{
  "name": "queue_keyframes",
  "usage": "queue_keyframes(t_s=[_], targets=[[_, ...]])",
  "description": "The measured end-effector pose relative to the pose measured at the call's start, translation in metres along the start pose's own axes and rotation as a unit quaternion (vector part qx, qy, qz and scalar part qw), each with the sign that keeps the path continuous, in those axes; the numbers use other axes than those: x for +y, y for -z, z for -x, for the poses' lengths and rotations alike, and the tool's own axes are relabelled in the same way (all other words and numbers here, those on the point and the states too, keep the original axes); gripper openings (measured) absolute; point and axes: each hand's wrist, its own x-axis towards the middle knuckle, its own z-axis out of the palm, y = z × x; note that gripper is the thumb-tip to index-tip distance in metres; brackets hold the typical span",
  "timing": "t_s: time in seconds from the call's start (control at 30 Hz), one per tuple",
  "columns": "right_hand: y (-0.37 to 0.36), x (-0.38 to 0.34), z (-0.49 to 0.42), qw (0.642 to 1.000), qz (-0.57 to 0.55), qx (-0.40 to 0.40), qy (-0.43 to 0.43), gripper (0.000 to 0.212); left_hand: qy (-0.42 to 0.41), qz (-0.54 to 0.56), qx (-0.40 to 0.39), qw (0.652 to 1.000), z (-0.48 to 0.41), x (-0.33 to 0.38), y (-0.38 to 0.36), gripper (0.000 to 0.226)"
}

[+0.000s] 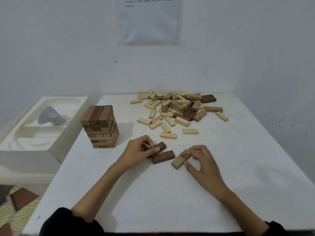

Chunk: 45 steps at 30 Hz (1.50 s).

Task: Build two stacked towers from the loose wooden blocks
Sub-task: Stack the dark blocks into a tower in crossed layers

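1. From the head camera, I look down on a white table pushed into a corner of white wall, with both my forearms reaching over it.
2. My left hand is curled over a dark block. The thumb and fingertips pinch its near end, and the block lies on the table.
3. A second dark block lies flat just in front of the first, touching or nearly touching it. I cannot tell which. Neither hand grips it.
4. My right hand holds a tan block between forefinger and thumb, and the other fingers are loosely bent behind. The block lies at a slant, with its free end pointing towards me, just beside the second dark block.
5. One finished tower stands upright near the table's left edge, well apart from my hands. It has many crossed layers, and three blocks show on top.
6. The pile of loose blocks spreads along the far side of the table. Most are pale and a few are dark, and some strays lie nearer to me.
7. Left of the table sits a white foam tray with a pale translucent object in it.
8. A sheet of paper hangs on the wall, and its print is too blurred to read.
9. Dark sleeves cover my arms near the elbows.
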Motion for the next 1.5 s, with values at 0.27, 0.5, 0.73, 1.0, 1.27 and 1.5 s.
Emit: queue_keyframes(t_s=[0.27,0.5,0.73,1.0,1.27,1.5], targets=[[-0.013,-0.015,-0.004,0.999,-0.010,-0.039,-0.012,0.051,0.015,0.032,-0.086,0.996,0.007,0.003,0.007,0.015],[0.000,-0.007,-0.027,0.990,-0.062,-0.124,0.001,0.053,0.022,0.054,-0.145,0.988,0.004,0.006,0.013,0.045],[0.005,-0.008,-0.029,0.979,-0.019,-0.202,-0.002,0.077,-0.078,-0.102,-0.162,0.978,0.004,-0.002,0.002,0.093],[0.003,-0.004,-0.034,0.982,-0.040,-0.185,0.006,0.076,-0.102,-0.111,-0.106,0.983,0.005,-0.005,-0.014,0.083],[0.011,0.001,-0.035,0.981,0.029,-0.192,-0.012,0.086,-0.078,-0.088,-0.177,0.977,-0.002,-0.005,0.008,0.080],[0.007,-0.002,-0.033,0.979,0.078,-0.188,-0.005,0.089,-0.089,-0.080,-0.140,0.983,0.004,-0.007,-0.004,0.077]])
